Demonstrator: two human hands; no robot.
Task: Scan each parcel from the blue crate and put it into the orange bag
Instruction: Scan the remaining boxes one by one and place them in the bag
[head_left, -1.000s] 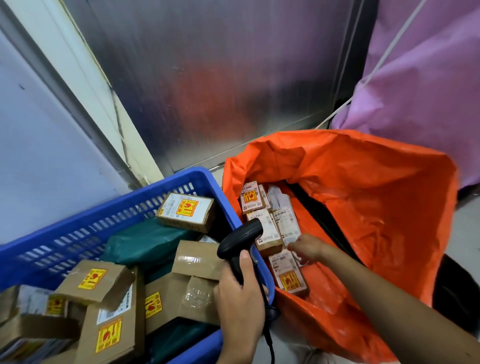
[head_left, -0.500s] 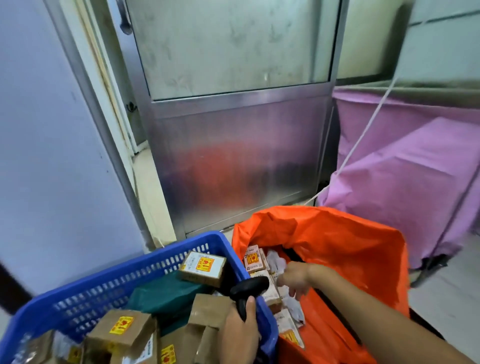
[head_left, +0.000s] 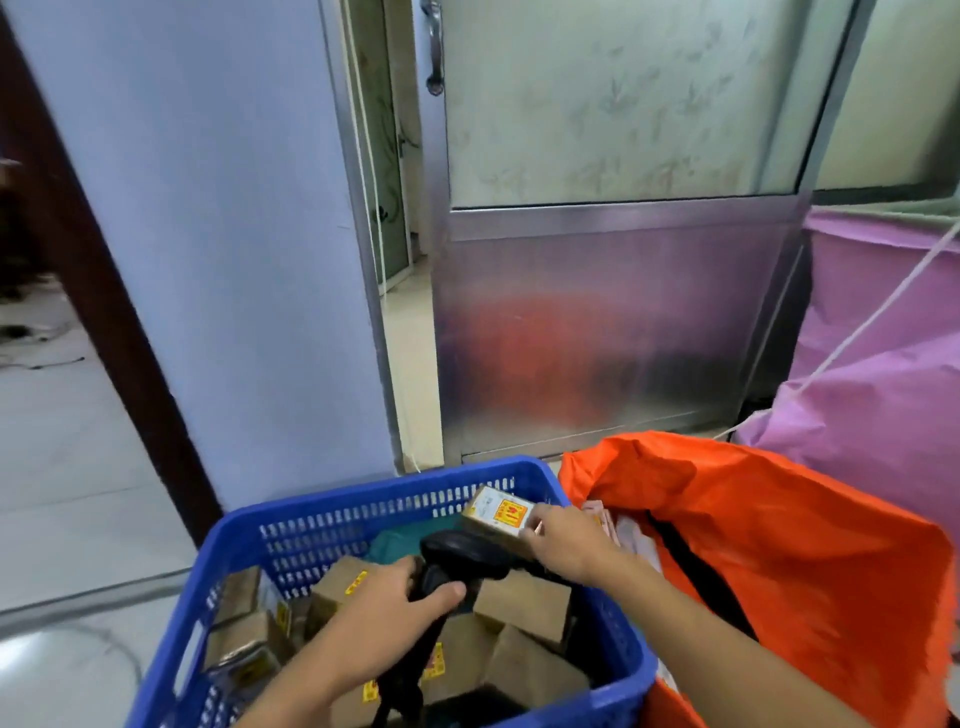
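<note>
The right hand (head_left: 569, 545) is gripping a labelled parcel (head_left: 496, 512) at 1 o'clock in the blue crate (head_left: 363, 499), above brown boxes (head_left: 522, 603) (one teal pouch (head_left: 395, 543) too). The left hand (head_left: 384, 618) is clutching the scanner (head_left: 457, 556). At 3 o'clock, the orange bag (head_left: 779, 545) is holding pale parcels (head_left: 623, 535).

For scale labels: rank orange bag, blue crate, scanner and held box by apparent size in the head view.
1. orange bag and blue crate: alike, both cropped, unranked.
2. scanner, partly hidden.
3. box in the right hand.
</note>
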